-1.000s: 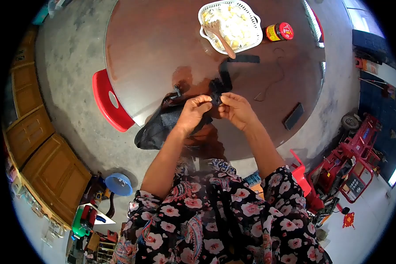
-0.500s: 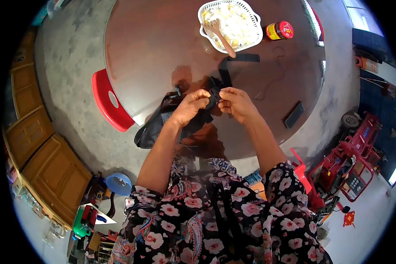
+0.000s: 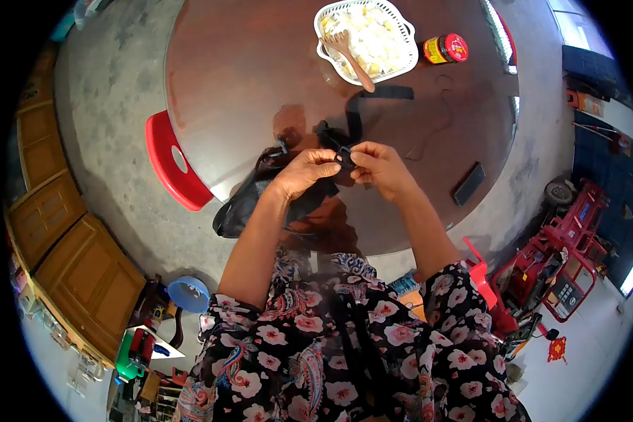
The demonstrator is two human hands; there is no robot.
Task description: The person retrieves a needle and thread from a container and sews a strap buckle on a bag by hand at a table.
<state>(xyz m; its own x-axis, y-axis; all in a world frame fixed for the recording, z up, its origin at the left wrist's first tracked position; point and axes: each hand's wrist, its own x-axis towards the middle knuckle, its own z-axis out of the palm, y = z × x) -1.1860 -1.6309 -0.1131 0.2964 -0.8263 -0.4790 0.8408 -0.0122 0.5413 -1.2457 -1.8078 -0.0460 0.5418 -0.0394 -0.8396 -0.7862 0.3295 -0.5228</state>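
Note:
My left hand [image 3: 305, 172] and my right hand [image 3: 381, 169] meet over the near part of the table. Both pinch a small black buckle [image 3: 344, 158] between thumb and fingers, one hand at each side. Its finer details are too small to tell. A black strap [image 3: 356, 118] runs from just beyond my fingers and bends right across the tabletop. Under and beside my left forearm lies a black mesh bag [image 3: 243, 209], partly covered by that arm.
On the round brown table [image 3: 232, 63] stand a white basket [image 3: 408, 32] of pale pieces with a wooden fork [image 3: 355, 62] and a red-lidded jar [image 3: 446, 48]. A dark phone [image 3: 469, 184] lies right. A red chair [image 3: 167, 165] stands left.
The buckle has turned in my fingers and shows more plainly. My left fingers have straightened a little along it. The black strap end beyond my hands has shifted slightly left.

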